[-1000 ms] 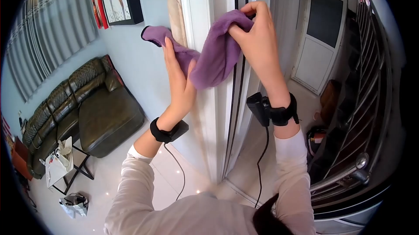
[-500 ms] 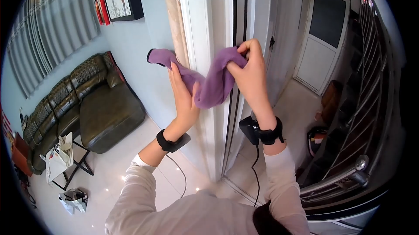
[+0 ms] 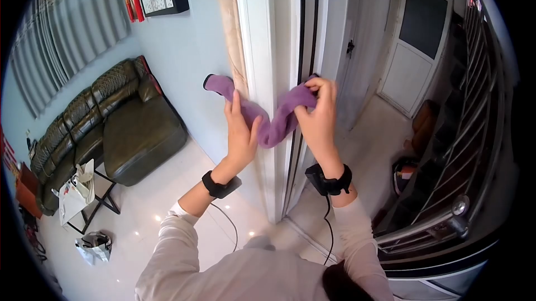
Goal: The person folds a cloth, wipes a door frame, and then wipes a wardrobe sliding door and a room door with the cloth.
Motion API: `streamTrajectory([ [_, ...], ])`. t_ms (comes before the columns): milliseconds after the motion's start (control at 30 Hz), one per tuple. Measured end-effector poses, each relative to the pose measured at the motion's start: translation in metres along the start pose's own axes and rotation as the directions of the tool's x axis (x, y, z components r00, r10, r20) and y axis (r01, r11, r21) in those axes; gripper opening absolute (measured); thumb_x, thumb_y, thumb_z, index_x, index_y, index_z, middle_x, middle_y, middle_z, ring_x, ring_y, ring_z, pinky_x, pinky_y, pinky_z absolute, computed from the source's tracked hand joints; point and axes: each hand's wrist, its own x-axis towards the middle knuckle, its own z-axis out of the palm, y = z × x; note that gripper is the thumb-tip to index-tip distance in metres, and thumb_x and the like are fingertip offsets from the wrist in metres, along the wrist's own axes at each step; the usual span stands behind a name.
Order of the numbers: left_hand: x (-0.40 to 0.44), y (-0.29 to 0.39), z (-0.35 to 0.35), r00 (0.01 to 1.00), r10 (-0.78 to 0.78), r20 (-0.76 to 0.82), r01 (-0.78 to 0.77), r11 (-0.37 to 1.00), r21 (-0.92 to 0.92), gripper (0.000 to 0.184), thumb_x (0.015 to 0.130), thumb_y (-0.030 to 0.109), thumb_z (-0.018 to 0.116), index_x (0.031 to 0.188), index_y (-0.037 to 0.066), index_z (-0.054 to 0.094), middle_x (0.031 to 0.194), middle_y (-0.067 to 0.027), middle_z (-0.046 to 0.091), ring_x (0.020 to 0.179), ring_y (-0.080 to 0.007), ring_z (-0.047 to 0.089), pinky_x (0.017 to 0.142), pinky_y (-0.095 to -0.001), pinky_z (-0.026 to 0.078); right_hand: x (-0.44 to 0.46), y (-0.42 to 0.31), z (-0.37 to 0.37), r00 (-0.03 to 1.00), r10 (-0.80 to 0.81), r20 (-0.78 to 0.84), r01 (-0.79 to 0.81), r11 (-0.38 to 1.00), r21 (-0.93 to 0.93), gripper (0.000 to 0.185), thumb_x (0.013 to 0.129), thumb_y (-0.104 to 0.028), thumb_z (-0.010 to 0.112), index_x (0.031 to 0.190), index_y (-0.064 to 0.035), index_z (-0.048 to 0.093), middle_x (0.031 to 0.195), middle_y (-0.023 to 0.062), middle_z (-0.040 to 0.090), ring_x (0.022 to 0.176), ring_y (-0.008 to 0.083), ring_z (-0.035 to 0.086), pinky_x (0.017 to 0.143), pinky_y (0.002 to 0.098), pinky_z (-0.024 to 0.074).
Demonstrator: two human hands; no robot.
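Head view: the purple cloth (image 3: 283, 119) is at the dial center, draped across the white frame (image 3: 257, 33), with a fold sagging at 6 o'clock. The left hand (image 3: 241, 138), toward 8 o'clock, lies against the cloth, fingers extended and thumb apart. The right hand (image 3: 320, 126), at 3 o'clock, pinches the cloth's end. The 2 hands are apart. For even contact, press the fold flat, keep the left fingers spread, and maintain light tension at the pinch.
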Motion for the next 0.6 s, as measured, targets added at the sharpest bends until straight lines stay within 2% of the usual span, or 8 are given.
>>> streamTrajectory([
  [100,0.002,0.002,-0.002,0.999,-0.031,-0.036,0.03,0.999,-0.039,0.055,0.086,0.007,0.054,0.133,0.001,0.025,0.129,-0.021,0.025,0.118,-0.0303,0.032,0.101,-0.0362,0.025,0.021,-0.018,-0.007,0.97,-0.199,-0.141,0.192,0.98,-0.059,0.037,0.062,0.003,0.058,0.098,-0.0053,0.05,0.098,0.0128,0.047,0.095,0.0336,0.051,0.078,0.0394,0.0435],
  [233,0.012,-0.001,0.001,0.987,-0.016,-0.158,0.007,0.998,-0.057,0.034,0.086,0.005,0.054,0.115,0.002,0.038,0.125,-0.0199,0.027,0.118,-0.0271,0.032,0.099,-0.0337,0.027,0.054,-0.03,-0.005,0.935,-0.332,-0.122,0.308,0.934,-0.181,0.035,0.062,0.002,0.058,0.096,-0.0025,0.051,0.101,0.0131,0.049,0.096,0.0338,0.05,0.081,0.039,0.0419],
  [333,0.019,-0.002,0.002,0.972,0.023,-0.234,-0.054,0.99,-0.128,0.028,0.082,0.002,0.056,0.106,0.004,0.042,0.124,-0.0196,0.029,0.118,-0.0298,0.032,0.099,-0.037,0.025,0.07,-0.04,-0.007,0.969,-0.194,-0.154,0.182,0.979,-0.092,0.03,0.064,0.0,0.059,0.093,-0.002,0.052,0.093,0.0113,0.053,0.088,0.0295,0.052,0.078,0.0362,0.0421],
  [400,0.027,-0.002,0.0,0.943,0.209,-0.259,-0.227,0.973,-0.042,0.028,0.079,-0.001,0.056,0.103,0.005,0.043,0.123,-0.0195,0.03,0.117,-0.0323,0.033,0.098,-0.0406,0.025,0.083,-0.053,-0.008,0.973,-0.122,-0.196,0.116,0.992,-0.038,0.025,0.066,-0.002,0.06,0.09,-0.0023,0.053,0.085,0.0095,0.055,0.08,0.0257,0.052,0.076,0.0343,0.0418],
  [433,0.029,-0.003,0.0,0.917,0.3,-0.263,-0.31,0.951,0.005,0.028,0.078,-0.002,0.057,0.102,0.005,0.044,0.123,-0.0194,0.031,0.117,-0.0336,0.033,0.098,-0.0425,0.025,0.091,-0.056,-0.008,0.966,-0.186,-0.18,0.172,0.981,-0.093,0.025,0.066,-0.002,0.061,0.09,-0.0025,0.053,0.085,0.0091,0.055,0.081,0.025,0.052,0.076,0.0341,0.0417],
  [500,0.029,-0.016,0.004,0.888,0.349,-0.299,-0.359,0.933,0.022,0.033,0.073,-0.003,0.059,0.101,0.007,0.045,0.119,-0.0186,0.034,0.113,-0.036,0.035,0.095,-0.0452,0.027,0.107,-0.057,-0.009,0.941,-0.306,-0.143,0.276,0.941,-0.196,0.025,0.066,-0.002,0.061,0.09,-0.0028,0.053,0.085,0.0083,0.055,0.081,0.0235,0.051,0.075,0.0339,0.0415],
  [567,0.03,-0.026,0.004,0.872,0.389,-0.297,-0.404,0.915,0.01,0.035,0.071,-0.003,0.06,0.1,0.008,0.045,0.117,-0.0179,0.036,0.112,-0.035,0.036,0.095,-0.0445,0.028,0.112,-0.058,-0.003,0.933,-0.321,-0.162,0.285,0.935,-0.212,0.025,0.066,-0.001,0.062,0.089,-0.003,0.052,0.086,0.0074,0.054,0.081,0.0234,0.048,0.075,0.0349,0.041],
  [600,0.028,-0.035,0.008,0.873,0.355,-0.333,-0.393,0.918,-0.05,0.035,0.064,0.005,0.071,0.092,0.012,0.052,0.113,-0.0155,0.037,0.11,-0.0364,0.037,0.099,-0.054,0.027,0.112,-0.052,0.002,0.924,-0.332,-0.19,0.284,0.928,-0.243,0.025,0.066,-0.002,0.063,0.088,-0.0031,0.052,0.086,0.0075,0.053,0.081,0.0236,0.048,0.075,0.035,0.0409],
])
